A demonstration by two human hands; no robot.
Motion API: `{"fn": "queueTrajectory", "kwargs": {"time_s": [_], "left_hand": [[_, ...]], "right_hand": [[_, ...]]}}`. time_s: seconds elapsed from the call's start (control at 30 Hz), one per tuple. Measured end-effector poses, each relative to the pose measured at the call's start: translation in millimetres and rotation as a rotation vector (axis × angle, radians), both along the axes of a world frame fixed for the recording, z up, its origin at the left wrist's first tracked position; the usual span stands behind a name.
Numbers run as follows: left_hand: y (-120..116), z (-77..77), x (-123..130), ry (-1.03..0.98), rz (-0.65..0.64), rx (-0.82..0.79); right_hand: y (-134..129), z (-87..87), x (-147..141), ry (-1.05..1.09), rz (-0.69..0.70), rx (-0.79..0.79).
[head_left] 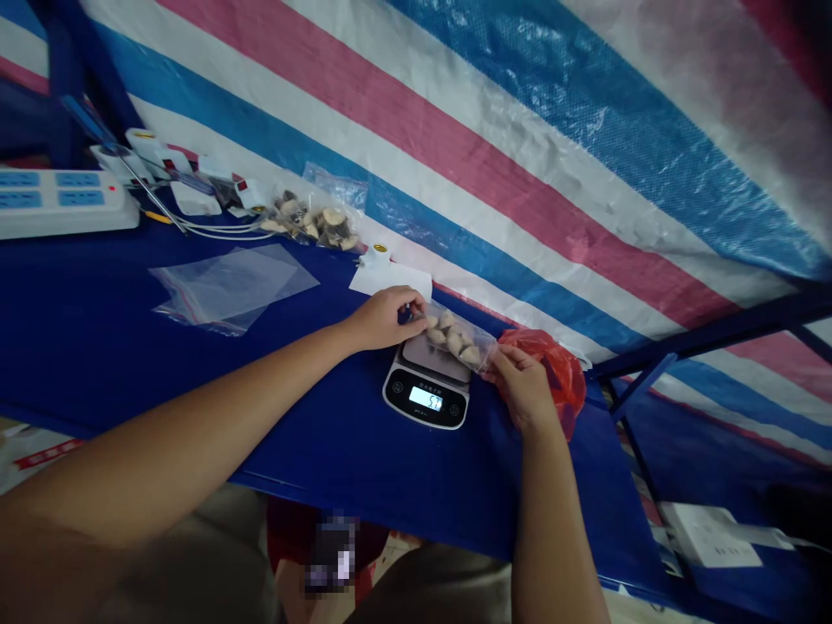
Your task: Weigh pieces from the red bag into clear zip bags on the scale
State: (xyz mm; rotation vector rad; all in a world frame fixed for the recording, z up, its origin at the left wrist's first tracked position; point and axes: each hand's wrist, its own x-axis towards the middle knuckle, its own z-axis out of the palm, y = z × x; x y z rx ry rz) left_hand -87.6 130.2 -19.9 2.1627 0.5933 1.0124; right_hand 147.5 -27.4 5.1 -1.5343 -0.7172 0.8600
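Striped sheeting in red, white and blue slopes up behind a blue bench; over the right half of that bench, nearer its back edge than its front, a clear bag of pale, chunky pieces is stretched between two hands; the left hand pinches its left end between thumb and fingers, while the right hand pinches the opposite end; just below the bag sits a kitchen scale, its lit display facing the bench's front edge, the digits looking like 57, with any decimal point hard to make out; whether the bag touches the weighing plate, I cannot tell; beside the right hand, toward the back right corner, lies a crumpled red plastic bag; behind the left hand, at the back edge, a white card lies near a small white socket; farther left, flat clear bags overlap mid-bench, and behind them a filled bag of similar pieces rests along the back edge; toward the back left stands a white power strip with blue outlets, near a blue-handled tool with a thin metal shaft.
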Motion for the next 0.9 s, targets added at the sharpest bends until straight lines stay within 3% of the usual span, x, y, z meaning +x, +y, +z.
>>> {"fn": "queueTrajectory", "kwargs": {"time_s": [0.13, 0.3, 0.5, 0.63, 0.9], "left_hand": [[11.4, -1.6, -1.4, -0.117, 0.141, -0.156], [26.9, -3.8, -3.7, -0.241, 0.311, -0.268], [28.4, 0.9, -7.8, -0.275, 0.470, -0.179], [25.2, 3.9, -7.9, -0.267, 0.490, -0.216], [30.4, -6.2, -6.4, -0.192, 0.423, -0.174]], "right_hand": [[-4.5, -1.4, 14.2, -0.065, -0.150, 0.054], [-5.2, 0.3, 22.4, -0.033, -0.184, 0.059], [-4.3, 8.8, 11.4, 0.075, -0.330, 0.108], [-3.0, 10.7, 5.0, 0.099, -0.344, 0.157], [1.8, 8.6, -1.7, 0.066, -0.268, 0.165]]}}
